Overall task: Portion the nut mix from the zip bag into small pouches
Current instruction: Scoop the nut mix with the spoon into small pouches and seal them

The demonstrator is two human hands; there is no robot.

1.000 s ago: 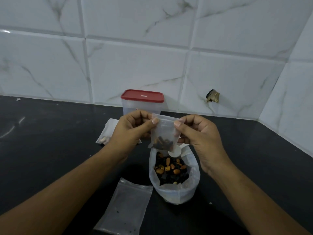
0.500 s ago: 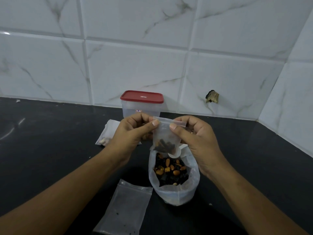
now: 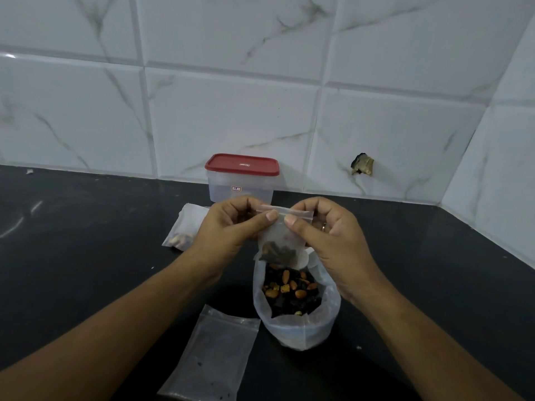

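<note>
White tiles with grey veins stand behind a black desk (image 3: 86, 256). Both hands are up over the middle of it, close together. The left hand (image 3: 231, 224) pinches the top of a small pouch (image 3: 282, 237) with its thumb and curled fingers. The right hand (image 3: 327, 235) pinches it the same way from the other side. The two thumb tips almost meet near the middle of the top edge. The pouch hangs straight down from the hands, with a little dark heap of nut mix (image 3: 279, 251) at its bottom. Its zip strip (image 3: 285, 211) runs sideways, from one hand to the other. I cannot tell if it is closed yet. I think the next job is to press along that strip, from the middle out to each end. Neither hand is nearer; each has its own half. Right under the pouch stands the zip bag (image 3: 295, 331), its mouth wide open, with lots more mix inside. On the near left an empty pouch (image 3: 211, 357) lies flat. Behind the left hand lies a filled pouch (image 3: 185, 230). Farther back, by the wall, sits a clear box with a red lid (image 3: 241, 178).
</note>
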